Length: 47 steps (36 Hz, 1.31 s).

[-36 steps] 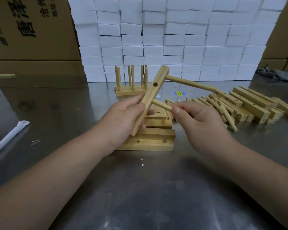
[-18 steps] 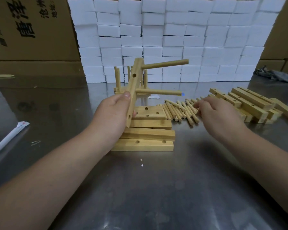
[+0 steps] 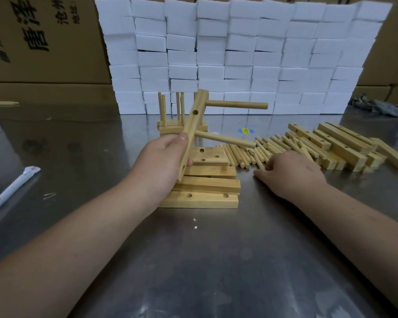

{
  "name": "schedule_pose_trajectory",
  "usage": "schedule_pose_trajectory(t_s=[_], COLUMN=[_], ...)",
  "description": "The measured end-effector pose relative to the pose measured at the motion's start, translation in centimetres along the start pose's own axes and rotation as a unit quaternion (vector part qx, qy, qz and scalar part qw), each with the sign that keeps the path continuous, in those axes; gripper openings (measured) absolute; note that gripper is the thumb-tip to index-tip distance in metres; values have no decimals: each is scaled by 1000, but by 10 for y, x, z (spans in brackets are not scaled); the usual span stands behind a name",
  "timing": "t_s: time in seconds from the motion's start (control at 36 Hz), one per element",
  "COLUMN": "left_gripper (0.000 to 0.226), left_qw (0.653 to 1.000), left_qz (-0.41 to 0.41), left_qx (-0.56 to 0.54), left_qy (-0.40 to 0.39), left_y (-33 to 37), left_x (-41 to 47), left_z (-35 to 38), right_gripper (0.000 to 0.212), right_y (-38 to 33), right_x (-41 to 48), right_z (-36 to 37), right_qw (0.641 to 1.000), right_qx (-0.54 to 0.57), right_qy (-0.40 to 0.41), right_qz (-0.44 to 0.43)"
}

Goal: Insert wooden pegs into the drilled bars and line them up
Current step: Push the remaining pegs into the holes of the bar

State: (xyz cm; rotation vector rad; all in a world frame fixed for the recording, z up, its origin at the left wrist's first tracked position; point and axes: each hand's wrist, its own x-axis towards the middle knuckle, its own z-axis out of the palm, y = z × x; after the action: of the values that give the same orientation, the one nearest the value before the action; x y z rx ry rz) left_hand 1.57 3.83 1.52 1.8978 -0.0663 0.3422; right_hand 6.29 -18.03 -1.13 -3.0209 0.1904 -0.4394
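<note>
On the tabletop [image 3: 216, 260], a stack of bars [image 3: 207, 187] lies at the middle. More bars [image 3: 345, 148] are heaped toward the right edge, and finished ones [image 3: 170, 127] with upright pegs stand nearer the far edge. Above the stack, the left hand [image 3: 161, 161] grips the working bar [image 3: 193, 127], tilted with its top away.

A second ago the right hand [image 3: 290, 171] was pushing a peg into this bar. That peg [image 3: 225, 140] is now seated below the first peg [image 3: 237, 104], and both stick out to the right. The hand has since dropped to the loose pegs [image 3: 251, 150] beside the stack. Its fingers are bent down over them, but whether it has one cannot be told.

A hole [image 3: 195, 112] between the two pegs stays empty, and another shows near the bar's lower end. Two insertions probably remain before this bar joins the finished ones.
</note>
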Motion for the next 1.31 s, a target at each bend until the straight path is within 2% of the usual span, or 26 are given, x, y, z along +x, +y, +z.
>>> schedule_pose_trajectory(t_s=[0.14,0.28,0.39,0.47,0.53,0.61,0.72,0.78,0.83,0.92,1.11,1.31], left_gripper=[34,33,33,34,34,34,35,35,35,32,33,33], left_qw=[1000,999,994,991,989,983,979,978,977,979,984,984], left_qz=[-5,-12,-55,-74,-80,-96,-104,-104,-102,-92,-73,-68], left_qx=[-8,-25,-79,-100,-116,-144,-168,-177,-182,-178,-160,-158], left_qy=[5,27,50,56,56,55,50,46,42,39,43,43], left_y=[-2,-5,-4,-4,-3,-2,-1,-1,-1,0,1,0], left_x=[2,6,10,11,11,12,12,11,10,8,5,5], left_z=[0,1,0,-1,-2,-3,-4,-4,-3,-2,2,1], right_gripper=[27,24,12,4,5,16,25,19,12,24,29,22], right_y=[1,4,4,0,-5,-14,-26,-30,-34,-36,-38,-39], right_x=[0,-1,-4,-14,-22,-37,-54,-60,-63,-64,-64,-67], right_z=[-8,-18,-24,-28,-32,-41,-41,-40,-39,-35,-33,-34], right_qw=[999,988,946,905,874,819,784,767,767,764,762,776], right_qx=[-16,46,213,327,407,532,598,619,617,622,624,605], right_qy=[31,143,241,272,259,192,109,80,57,30,6,-13], right_qz=[20,34,40,-15,-64,-90,-125,-149,-169,-170,-171,-178])
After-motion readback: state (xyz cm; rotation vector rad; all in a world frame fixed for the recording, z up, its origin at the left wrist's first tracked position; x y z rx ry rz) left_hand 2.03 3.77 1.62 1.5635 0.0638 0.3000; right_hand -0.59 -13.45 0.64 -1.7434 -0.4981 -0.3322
